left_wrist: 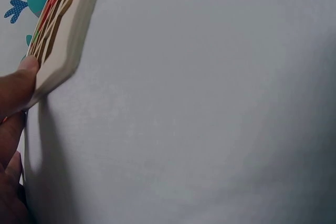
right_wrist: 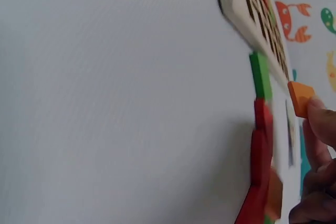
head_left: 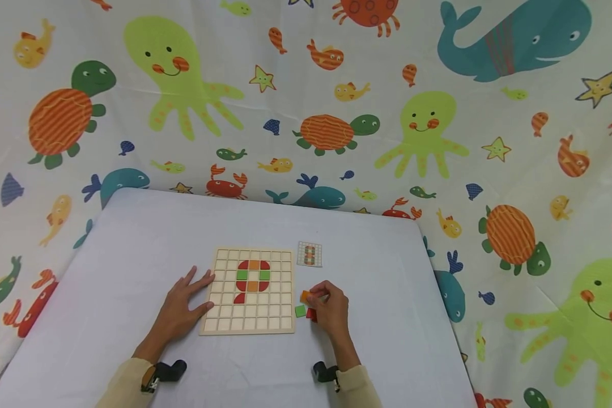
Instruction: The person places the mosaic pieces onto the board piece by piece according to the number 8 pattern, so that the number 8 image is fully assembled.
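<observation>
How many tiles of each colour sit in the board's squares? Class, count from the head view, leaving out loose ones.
Red tiles: 5
Orange tiles: 2
Green tiles: 2
Total: 9

A white table (head_left: 387, 272) bears a gridded board (head_left: 262, 310), card (head_left: 309, 254) and loose tiles (head_left: 300, 311).
</observation>
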A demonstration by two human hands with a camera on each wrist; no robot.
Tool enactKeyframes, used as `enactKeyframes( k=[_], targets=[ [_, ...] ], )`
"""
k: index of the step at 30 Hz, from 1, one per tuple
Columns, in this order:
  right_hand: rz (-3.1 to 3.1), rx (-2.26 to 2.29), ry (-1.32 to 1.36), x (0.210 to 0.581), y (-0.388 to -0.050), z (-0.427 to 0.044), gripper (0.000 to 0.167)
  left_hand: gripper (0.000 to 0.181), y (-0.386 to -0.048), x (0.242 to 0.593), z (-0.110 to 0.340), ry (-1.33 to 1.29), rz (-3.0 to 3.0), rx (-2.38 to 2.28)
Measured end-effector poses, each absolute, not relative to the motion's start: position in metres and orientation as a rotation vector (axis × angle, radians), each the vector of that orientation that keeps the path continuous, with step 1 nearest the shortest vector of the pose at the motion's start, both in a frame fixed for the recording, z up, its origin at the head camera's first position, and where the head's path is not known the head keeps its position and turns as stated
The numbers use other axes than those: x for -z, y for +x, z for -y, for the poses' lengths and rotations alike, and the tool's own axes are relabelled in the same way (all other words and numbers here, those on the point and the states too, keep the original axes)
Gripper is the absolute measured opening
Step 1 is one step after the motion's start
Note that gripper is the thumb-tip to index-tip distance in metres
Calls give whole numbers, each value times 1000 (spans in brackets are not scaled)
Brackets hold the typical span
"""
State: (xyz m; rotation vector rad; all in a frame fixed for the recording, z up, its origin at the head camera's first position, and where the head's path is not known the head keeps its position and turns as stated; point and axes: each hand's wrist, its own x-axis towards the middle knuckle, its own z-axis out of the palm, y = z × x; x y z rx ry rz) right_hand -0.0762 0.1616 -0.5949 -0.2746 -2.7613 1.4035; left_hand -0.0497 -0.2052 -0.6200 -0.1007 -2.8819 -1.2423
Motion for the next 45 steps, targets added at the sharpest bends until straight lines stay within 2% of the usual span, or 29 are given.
enactKeyframes(
  k=[14,25,45],
  targets=[
    [2716,-1603,-102,585,-78,-98,14,71,-50,624,206,-104,2870,1246],
    [2823,-1538,-61,588,-81,-56,15,71,-51,628,207,-122,2845,1251],
    [2957,-1201,46,598,-81,-37,16,71,-50,625,206,-116,2866,1213]
  ],
)
